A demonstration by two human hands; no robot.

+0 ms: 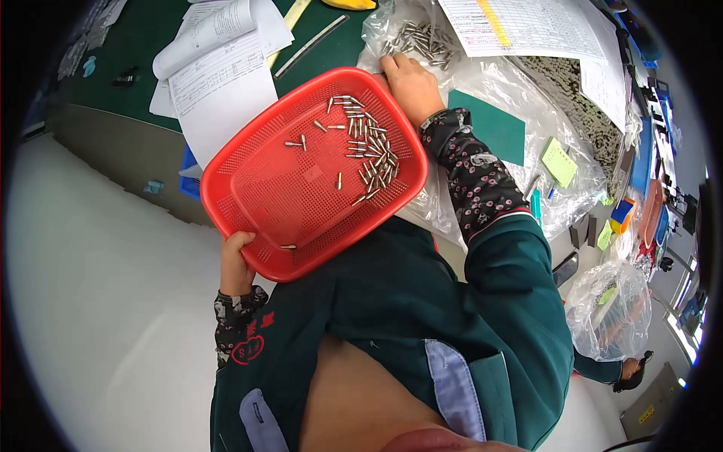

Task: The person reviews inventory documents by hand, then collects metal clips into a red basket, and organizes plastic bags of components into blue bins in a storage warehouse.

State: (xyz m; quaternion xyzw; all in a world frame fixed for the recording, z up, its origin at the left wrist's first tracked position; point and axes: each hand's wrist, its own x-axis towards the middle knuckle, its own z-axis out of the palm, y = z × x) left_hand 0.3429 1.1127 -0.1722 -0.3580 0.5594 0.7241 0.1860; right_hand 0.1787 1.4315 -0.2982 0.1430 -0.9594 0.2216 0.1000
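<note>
A red perforated plastic basket [279, 188] is held tilted in front of me, over the table's front edge. Many small silvery metal pins [376, 154] are bunched along its right side, with several strays elsewhere inside. My left hand [238, 262] grips the basket's near left corner, thumb over the rim. Just beyond the far right rim, my right hand [413, 84] has its fingers curled down beside a clear plastic bag [384, 26]. More metal pins [422, 41] lie in that bag. What the right fingers hold, if anything, is hidden.
Paper sheets [218, 83] and a metal ruler [310, 47] lie at the far left on the green tabletop [316, 26]. Printed forms [527, 30], a green card [493, 128] and yellow sticky notes [559, 161] are to the right. Another person [621, 371] is at the right edge.
</note>
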